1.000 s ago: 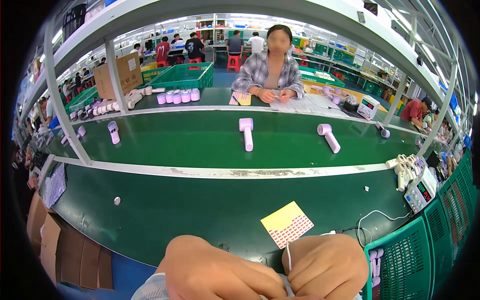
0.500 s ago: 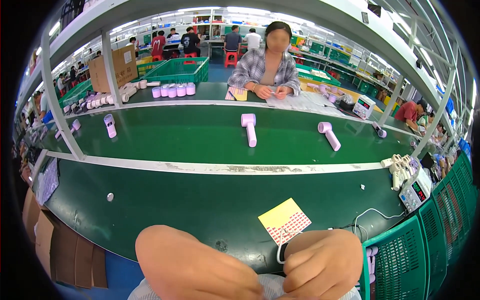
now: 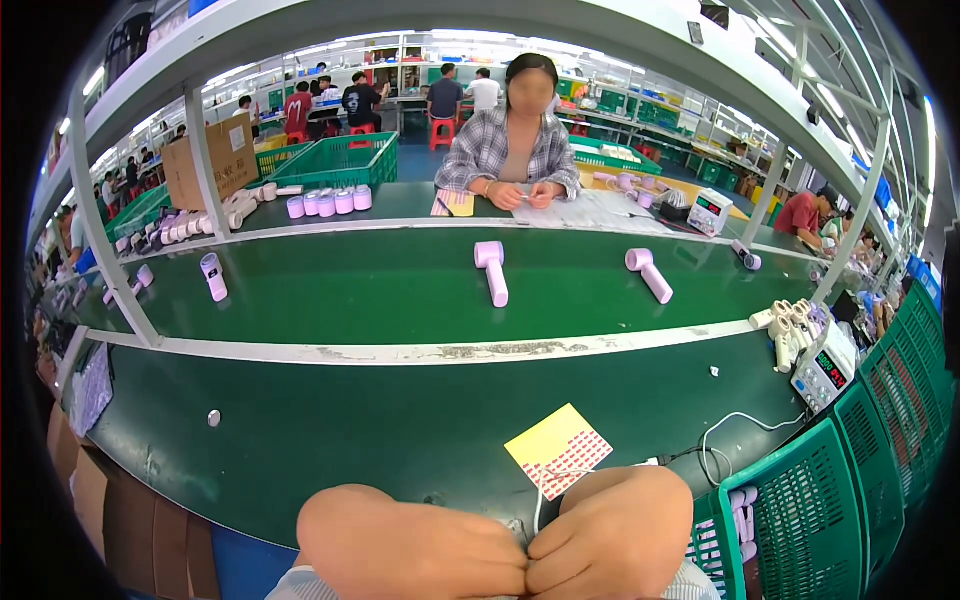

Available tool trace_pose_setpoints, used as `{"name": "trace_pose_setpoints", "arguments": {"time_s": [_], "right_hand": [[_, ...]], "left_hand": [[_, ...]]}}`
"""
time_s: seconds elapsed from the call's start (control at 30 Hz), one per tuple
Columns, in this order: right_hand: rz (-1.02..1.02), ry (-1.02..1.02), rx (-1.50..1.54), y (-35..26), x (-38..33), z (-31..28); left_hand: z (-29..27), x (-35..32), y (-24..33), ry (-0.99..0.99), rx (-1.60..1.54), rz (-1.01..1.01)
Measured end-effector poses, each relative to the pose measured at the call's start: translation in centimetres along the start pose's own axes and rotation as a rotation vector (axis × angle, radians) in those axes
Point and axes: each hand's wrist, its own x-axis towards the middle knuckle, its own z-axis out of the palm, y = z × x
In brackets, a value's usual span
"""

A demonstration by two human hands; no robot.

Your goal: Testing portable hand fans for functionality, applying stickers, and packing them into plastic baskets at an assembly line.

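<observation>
My left hand and my right hand meet at the lower edge of the view, just in front of my lap. Both are closed, with knuckles up and fingers curled under and touching. Whatever they hold, if anything, is hidden beneath them. A white cord rises from between the hands over a yellow sheet with rows of small red labels. That sheet lies on the dark green bench just beyond my right hand.
Pink handheld fans lie on the green strip past a white rail. At right stand a power supply, cream fan parts and green crates. A small round disc lies left. A co-worker sits opposite.
My hands have drawn together, closing the gap between them. The whole view has shifted slightly, so the bench things appear a little lower and further left.
</observation>
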Motion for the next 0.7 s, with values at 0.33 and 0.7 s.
{"name": "trace_pose_setpoints", "arguments": {"time_s": [0.33, 0.7], "right_hand": [[0.046, -0.052, 0.009, 0.3, -0.8, 0.5], [0.074, -0.108, -0.026, -0.3, -0.5, 1.6]], "left_hand": [[1.8, 0.2, 0.6, -0.042, -0.321, -0.363], [1.0, 0.4, -0.7, -0.188, -0.324, 0.007]]}}
